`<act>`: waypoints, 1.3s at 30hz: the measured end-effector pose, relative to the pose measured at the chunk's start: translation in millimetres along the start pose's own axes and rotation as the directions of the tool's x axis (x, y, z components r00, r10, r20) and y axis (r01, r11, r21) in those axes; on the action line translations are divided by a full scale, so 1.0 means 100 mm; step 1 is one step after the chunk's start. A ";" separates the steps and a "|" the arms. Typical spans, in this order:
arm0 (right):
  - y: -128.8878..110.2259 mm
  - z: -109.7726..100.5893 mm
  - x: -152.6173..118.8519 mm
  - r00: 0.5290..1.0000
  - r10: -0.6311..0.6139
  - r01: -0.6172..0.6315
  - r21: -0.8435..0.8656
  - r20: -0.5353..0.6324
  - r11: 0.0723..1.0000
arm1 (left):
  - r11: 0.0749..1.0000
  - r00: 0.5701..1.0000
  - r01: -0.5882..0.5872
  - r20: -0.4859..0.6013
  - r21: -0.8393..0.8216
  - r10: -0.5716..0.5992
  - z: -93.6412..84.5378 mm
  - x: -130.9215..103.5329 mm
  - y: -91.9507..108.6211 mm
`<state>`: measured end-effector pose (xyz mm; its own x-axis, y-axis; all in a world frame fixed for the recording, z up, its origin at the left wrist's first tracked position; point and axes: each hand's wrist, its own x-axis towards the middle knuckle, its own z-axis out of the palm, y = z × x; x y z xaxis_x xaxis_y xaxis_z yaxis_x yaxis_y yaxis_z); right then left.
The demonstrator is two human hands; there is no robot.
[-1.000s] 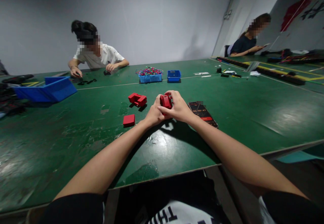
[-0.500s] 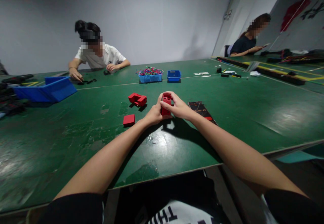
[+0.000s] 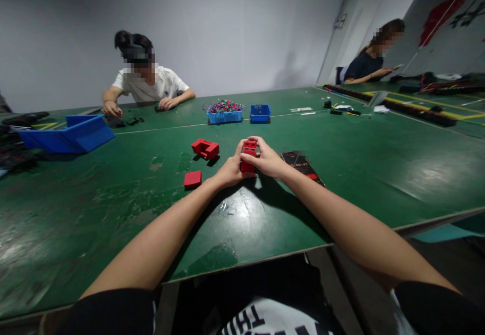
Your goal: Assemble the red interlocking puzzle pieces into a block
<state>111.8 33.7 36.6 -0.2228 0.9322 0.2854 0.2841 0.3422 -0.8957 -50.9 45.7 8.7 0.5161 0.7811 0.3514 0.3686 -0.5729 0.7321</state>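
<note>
Between my two hands a red block-like part (image 3: 249,152) with small slots in its upper face is held upright over the green table. My left hand (image 3: 231,169) grips its left side, fingers closed around it. From the right my right hand (image 3: 268,159) holds the same part, thumb across its front and fingers at the back. To the left lies a red notched piece (image 3: 205,149), and nearer to me a flat red square block (image 3: 193,179). The lower end of the held part is partly hidden by my fingers.
A phone (image 3: 302,166) lies right of my right hand. Beyond are a blue tray of coloured wires (image 3: 225,116), a small blue bin (image 3: 260,113) and, left, a large blue bin (image 3: 70,135). A person in a white shirt (image 3: 151,86) works opposite; another sits back right.
The held red part shows more of its slotted upper face, as the fingers shifted slightly. The person opposite has moved both hands a little.
</note>
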 end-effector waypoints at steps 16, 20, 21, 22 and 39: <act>-0.02 0.03 0.01 0.979 0.201 -0.187 0.210 -0.044 0.960 | 0.996 0.998 0.056 0.009 0.063 -0.057 -0.05 -0.03 0.00; -0.07 0.01 0.00 0.975 0.220 -0.201 0.294 -0.036 0.935 | 0.997 0.998 0.046 0.041 0.063 -0.049 -0.07 -0.03 0.01; -0.08 0.01 0.00 0.972 0.233 -0.211 0.322 -0.030 0.923 | 0.997 0.998 0.044 0.050 0.058 -0.047 -0.08 -0.03 0.02; -0.10 0.01 0.00 0.969 0.245 -0.222 0.349 -0.022 0.911 | 0.998 0.997 0.043 0.055 0.050 -0.046 -0.08 -0.03 0.02; -0.16 -0.05 0.01 0.944 0.327 -0.308 0.465 0.042 0.830 | 0.986 0.998 0.026 0.067 -0.165 -0.015 -0.08 0.04 0.05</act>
<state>111.7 29.4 52.6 -0.1563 0.9870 -0.0378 -0.1287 -0.0583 -0.9900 -53.3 47.9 18.7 0.5609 0.7713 0.3009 0.2494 -0.5040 0.8269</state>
